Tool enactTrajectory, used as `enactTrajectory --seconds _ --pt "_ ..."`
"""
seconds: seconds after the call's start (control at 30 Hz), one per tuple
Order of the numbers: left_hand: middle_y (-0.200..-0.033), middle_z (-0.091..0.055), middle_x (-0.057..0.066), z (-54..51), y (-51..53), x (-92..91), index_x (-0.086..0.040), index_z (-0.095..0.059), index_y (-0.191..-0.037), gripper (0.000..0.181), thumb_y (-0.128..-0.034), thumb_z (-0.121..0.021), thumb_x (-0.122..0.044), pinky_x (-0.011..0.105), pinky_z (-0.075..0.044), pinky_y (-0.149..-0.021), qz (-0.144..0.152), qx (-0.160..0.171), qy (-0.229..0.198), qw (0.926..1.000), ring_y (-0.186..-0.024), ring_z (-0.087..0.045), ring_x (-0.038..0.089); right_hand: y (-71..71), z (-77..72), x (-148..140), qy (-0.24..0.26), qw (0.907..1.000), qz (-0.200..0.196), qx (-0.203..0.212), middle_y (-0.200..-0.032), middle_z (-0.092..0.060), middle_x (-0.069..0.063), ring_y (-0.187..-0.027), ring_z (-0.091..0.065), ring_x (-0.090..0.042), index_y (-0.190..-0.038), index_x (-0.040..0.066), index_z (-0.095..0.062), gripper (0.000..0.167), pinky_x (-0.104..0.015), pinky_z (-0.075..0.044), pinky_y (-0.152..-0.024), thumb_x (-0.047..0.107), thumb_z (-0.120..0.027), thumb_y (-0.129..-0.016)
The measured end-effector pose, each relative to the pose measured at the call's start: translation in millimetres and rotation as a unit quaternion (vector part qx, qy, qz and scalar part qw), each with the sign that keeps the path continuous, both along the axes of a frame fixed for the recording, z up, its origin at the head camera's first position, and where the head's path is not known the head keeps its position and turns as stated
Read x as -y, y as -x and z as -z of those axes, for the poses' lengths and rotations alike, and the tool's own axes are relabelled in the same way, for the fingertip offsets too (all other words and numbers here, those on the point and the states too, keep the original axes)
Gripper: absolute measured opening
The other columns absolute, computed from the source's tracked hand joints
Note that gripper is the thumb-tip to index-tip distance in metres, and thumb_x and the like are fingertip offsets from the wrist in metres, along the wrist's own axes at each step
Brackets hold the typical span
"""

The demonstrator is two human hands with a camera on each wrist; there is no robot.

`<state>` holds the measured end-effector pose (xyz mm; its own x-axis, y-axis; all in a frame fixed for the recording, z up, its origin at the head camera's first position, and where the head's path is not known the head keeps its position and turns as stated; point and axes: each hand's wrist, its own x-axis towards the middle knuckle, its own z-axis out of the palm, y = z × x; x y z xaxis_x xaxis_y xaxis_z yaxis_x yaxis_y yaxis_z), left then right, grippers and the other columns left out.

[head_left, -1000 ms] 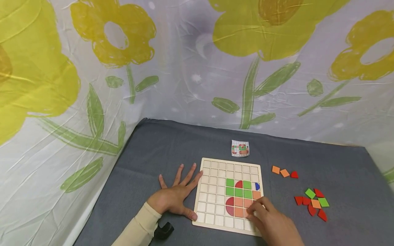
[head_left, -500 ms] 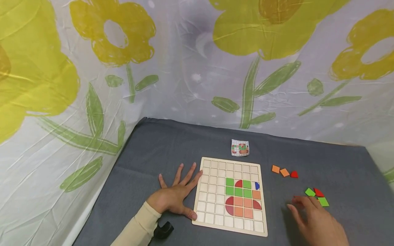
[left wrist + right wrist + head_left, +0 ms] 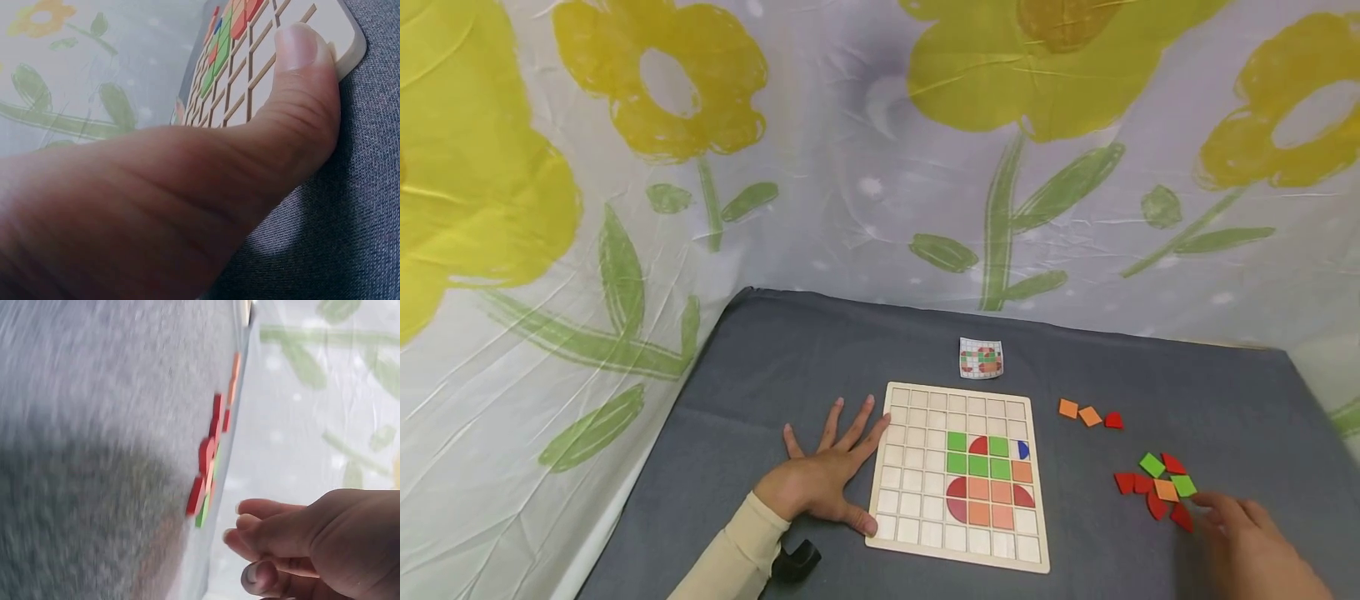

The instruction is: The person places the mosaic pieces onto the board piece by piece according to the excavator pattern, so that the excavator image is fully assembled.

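Note:
My left hand (image 3: 820, 485) lies spread beside a pale wooden grid board (image 3: 910, 504), its thumb (image 3: 306, 81) resting on the near left corner and its little finger touching the left edge. Green squares (image 3: 957, 463), orange squares (image 3: 978, 514), red rounded pieces (image 3: 957, 508) and a blue half-round piece (image 3: 1023, 450) fill cells on the board's right part. To the right, my right hand (image 3: 1247, 537) hovers beside a loose cluster with a green square (image 3: 1183, 486), an orange square (image 3: 1166, 490) and several red pieces (image 3: 1182, 517). In the right wrist view its fingers (image 3: 275, 531) are loosely bent, with nothing visible between them.
A small printed pattern card (image 3: 981, 358) lies behind the board. Two orange squares (image 3: 1068, 408) and a red piece (image 3: 1114, 421) form a short row farther back on the grey cloth (image 3: 850, 333). A flowered curtain (image 3: 820, 167) hangs behind the table.
My right hand has left the board, passed over the loose cluster and come to its right side. A red quarter-round piece now shows in the cell it covered. The left hand stays put.

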<state>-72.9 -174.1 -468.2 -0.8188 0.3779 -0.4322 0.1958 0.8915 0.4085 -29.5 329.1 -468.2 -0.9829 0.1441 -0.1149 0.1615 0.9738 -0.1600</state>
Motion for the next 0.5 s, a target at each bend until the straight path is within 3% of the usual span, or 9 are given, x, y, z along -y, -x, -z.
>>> enactTrajectory --seconds 0.13,0.3,0.37,0.5 --pt "-0.177 0.019 -0.009 -0.1 -0.4 0.0 -0.041 -0.002 -0.171 0.141 -0.0636 -0.088 -0.073 0.093 0.016 -0.099 0.000 -0.003 0.001 1.0000 -0.160 0.025 0.036 1.0 2.7 -8 -0.009 0.9997 -0.019 0.012 -0.093 -0.057 -0.021 -0.070 -0.059 -0.025 -0.122 -0.005 -0.062 0.036 -0.044 -0.056 -0.057 -0.001 -0.078 -0.090" --pt "-0.177 0.019 -0.008 2.8 0.3 1.4 -0.041 -0.002 -0.171 0.140 -0.0645 -0.087 -0.074 0.093 0.016 -0.098 0.003 -0.004 -0.004 1.0000 -0.160 0.025 0.038 8.1 6.4 -15 0.003 0.9930 -0.056 0.104 -0.093 -0.059 -0.014 -0.074 -0.059 -0.021 -0.125 -0.005 -0.063 0.035 -0.045 -0.058 -0.065 0.004 -0.078 -0.094" --pt "-0.177 0.020 -0.007 3.8 0.2 2.1 -0.040 -0.001 -0.171 0.141 -0.0647 -0.087 -0.075 0.093 0.017 -0.097 0.006 -0.001 -0.009 0.9999 -0.159 0.025 0.038 9.3 8.3 -14 0.006 0.9910 -0.054 0.122 -0.092 -0.060 -0.011 -0.074 -0.059 -0.020 -0.124 -0.004 -0.064 0.037 -0.045 -0.058 -0.066 0.007 -0.080 -0.093" --pt "-0.176 0.022 -0.007 6.6 0.4 3.7 -0.041 0.002 -0.170 0.142 -0.0642 -0.085 -0.077 0.093 0.021 -0.094 0.008 0.003 -0.027 0.9996 -0.159 0.026 0.039 10.6 10.1 -11 0.003 0.9920 -0.035 0.121 -0.087 -0.058 -0.009 -0.071 -0.057 -0.020 -0.122 -0.005 -0.065 0.040 -0.043 -0.056 -0.063 0.008 -0.084 -0.089"
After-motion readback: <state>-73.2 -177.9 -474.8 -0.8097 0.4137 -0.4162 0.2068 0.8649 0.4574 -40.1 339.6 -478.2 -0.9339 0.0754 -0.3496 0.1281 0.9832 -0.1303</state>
